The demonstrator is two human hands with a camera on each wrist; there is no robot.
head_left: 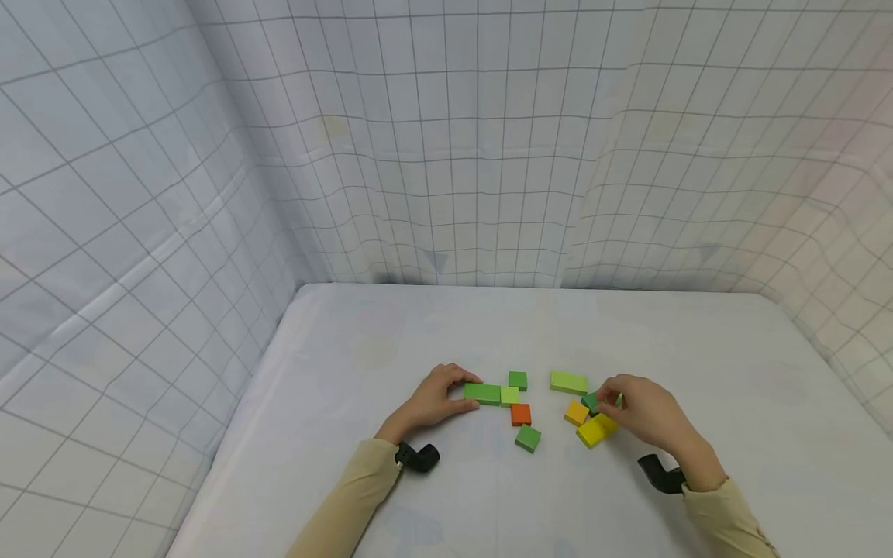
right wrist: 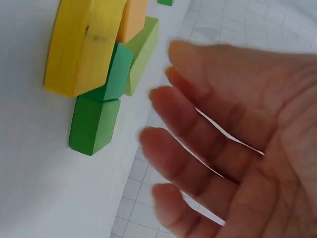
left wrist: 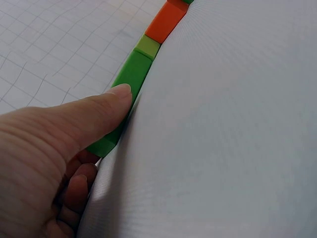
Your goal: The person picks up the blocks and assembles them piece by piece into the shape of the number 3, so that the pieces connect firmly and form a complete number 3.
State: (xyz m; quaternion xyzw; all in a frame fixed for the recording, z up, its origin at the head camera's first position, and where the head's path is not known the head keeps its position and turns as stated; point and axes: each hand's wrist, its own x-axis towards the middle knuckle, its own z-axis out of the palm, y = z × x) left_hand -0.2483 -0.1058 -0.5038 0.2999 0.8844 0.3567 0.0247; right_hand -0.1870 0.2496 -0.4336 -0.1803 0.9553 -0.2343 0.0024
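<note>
My left hand [head_left: 436,397] holds the left end of a long green block [head_left: 483,394], thumb along its near side and fingers at the far side. A small light green block [head_left: 510,396] abuts that block's right end. My right hand [head_left: 645,412] hovers over a group of blocks, fingers loosely bent and nothing between them in the right wrist view. Under and beside it lie a yellow block [head_left: 593,432], an orange-yellow block [head_left: 576,412], a teal green block [head_left: 590,401] and a green block [right wrist: 94,126], partly hidden in the head view.
Between the hands lie a red-orange block [head_left: 520,415], a small green block [head_left: 518,380] and another green block [head_left: 528,439] turned at an angle. A long light green block [head_left: 568,382] lies farther back. Gridded white curtains [head_left: 446,155] surround the white table [head_left: 377,325].
</note>
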